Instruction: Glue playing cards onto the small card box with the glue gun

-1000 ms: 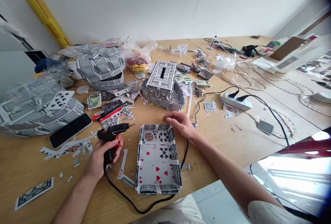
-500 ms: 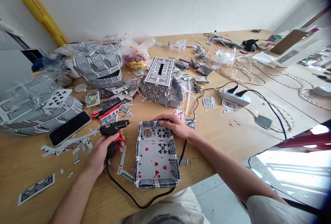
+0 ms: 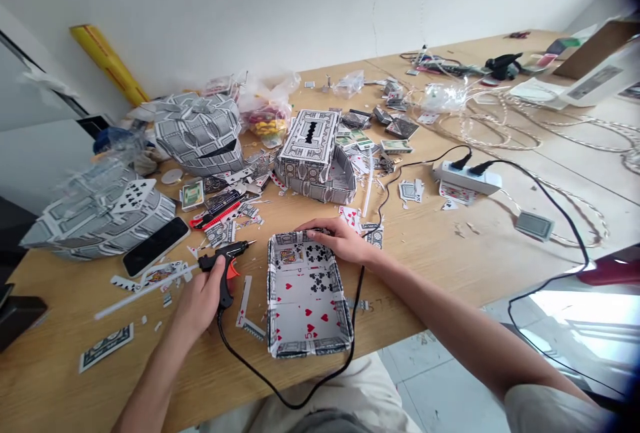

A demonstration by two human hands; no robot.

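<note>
Wooden table strewn with card scraps; white wall behind. Card tray near front edge, far rim pinched by right hand. Glue gun grasped in fingers of left hand, beside tray. Best handled with possibly hot tip aimed clear of right fingers, tray flat, black cord slack.
</note>
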